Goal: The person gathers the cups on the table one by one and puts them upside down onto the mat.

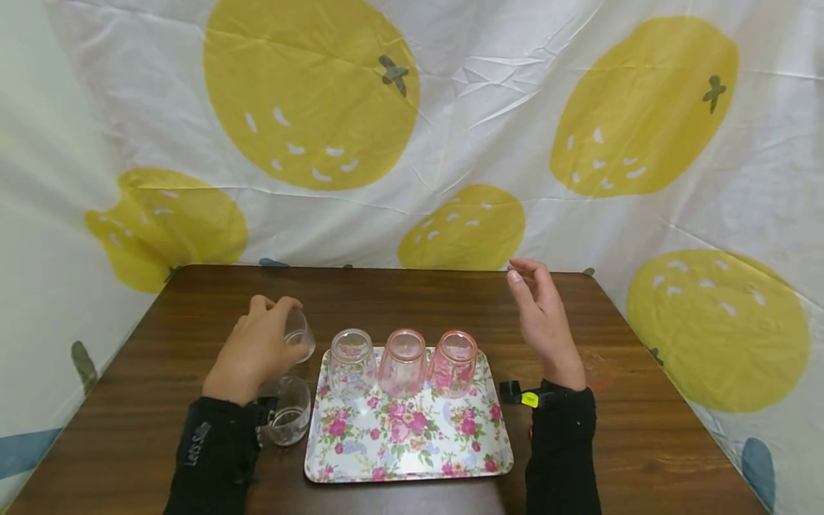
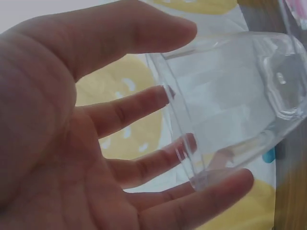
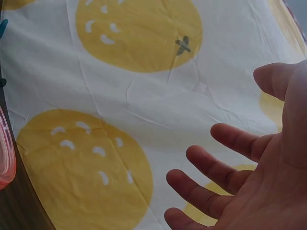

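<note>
Fruit-print cloth (image 1: 476, 136) behind brown counter (image 1: 412, 293). Held by its rim in half-curled left grip (image 1: 257, 350), beside far-left corner of flowered tray (image 1: 412, 461): clear glass (image 2: 216, 86). Empty, fingers loosely spread: right grip (image 1: 543, 318). Best held lightly and level, clear of second glass (image 1: 292, 415) and three upturned tumblers (image 1: 404, 365).

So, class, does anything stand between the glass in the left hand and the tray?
Nothing visible stands between the held glass and the tray; another clear glass occupies the tray's far left corner.
</note>
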A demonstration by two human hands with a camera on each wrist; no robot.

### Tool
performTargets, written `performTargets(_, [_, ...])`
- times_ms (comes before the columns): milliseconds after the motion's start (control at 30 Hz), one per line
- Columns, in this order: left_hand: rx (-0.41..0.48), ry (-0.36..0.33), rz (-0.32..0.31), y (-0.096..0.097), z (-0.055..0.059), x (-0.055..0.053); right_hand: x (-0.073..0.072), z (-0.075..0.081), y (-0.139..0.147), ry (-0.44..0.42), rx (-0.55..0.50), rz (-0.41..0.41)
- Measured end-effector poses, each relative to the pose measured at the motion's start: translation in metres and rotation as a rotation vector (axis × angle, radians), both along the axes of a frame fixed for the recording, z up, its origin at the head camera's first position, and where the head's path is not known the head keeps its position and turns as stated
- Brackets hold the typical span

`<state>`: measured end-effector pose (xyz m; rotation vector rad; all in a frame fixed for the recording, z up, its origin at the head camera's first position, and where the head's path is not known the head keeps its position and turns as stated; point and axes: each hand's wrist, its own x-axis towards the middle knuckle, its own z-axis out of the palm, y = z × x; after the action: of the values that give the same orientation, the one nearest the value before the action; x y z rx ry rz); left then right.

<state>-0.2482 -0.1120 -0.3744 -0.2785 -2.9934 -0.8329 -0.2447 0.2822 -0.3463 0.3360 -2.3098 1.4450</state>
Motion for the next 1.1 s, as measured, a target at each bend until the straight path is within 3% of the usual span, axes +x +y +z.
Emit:
performTargets(600, [0.092,0.310,0.002,0.004,0.015,0.012,-0.004,-0.002,-0.009,0.002,0.021,0.022])
performTargets(867, [0.155,0.518,-0.017,0.011,0.015,0.012,-0.005,-0.003,-0.018,-0.005,0.024,0.038])
performTargets(1100, [0.240,0.560,-0.064,0.016,0.016,0.013,-0.009,-0.007,-0.025,-0.022,0.039,0.058])
